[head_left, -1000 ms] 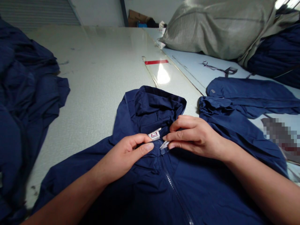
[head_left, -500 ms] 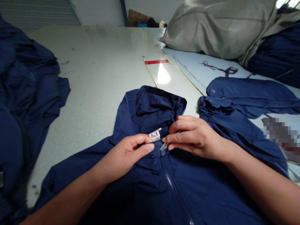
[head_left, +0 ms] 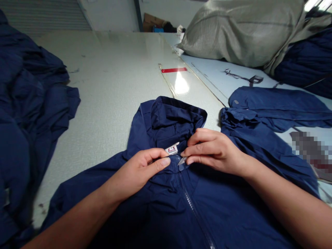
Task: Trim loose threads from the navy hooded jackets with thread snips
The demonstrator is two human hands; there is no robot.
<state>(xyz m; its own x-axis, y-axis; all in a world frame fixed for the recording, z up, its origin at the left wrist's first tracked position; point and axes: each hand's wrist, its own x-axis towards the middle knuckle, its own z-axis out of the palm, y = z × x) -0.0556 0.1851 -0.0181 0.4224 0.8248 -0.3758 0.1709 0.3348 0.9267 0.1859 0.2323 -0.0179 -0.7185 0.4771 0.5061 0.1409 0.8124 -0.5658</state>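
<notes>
A navy hooded jacket [head_left: 228, 204] lies in front of me, its hood [head_left: 141, 121] pointing away and its zipper [head_left: 190, 202] running down the front. My left hand [head_left: 140, 169] pinches the collar fabric between thumb and fingers, just left of the zipper top. Beside that thumb sits a white neck label [head_left: 172, 149] with a dark red print. My right hand [head_left: 219, 152] is closed on a small pointed metal blade [head_left: 182, 161], whose tip is at the collar by the zipper top. The rest of this tool is hidden in the fingers.
Navy garments [head_left: 33, 86] are heaped at the left. More navy clothing [head_left: 275, 103] lies at the right, near a dark strap [head_left: 255, 80]. A big grey sack [head_left: 241, 33] stands at the back right. A red strip [head_left: 174, 70] is on the pale table [head_left: 103, 86].
Both hands keep their hold at the collar. The metal blade has shifted and turned very slightly near the zipper top. The whole view has tilted a little.
</notes>
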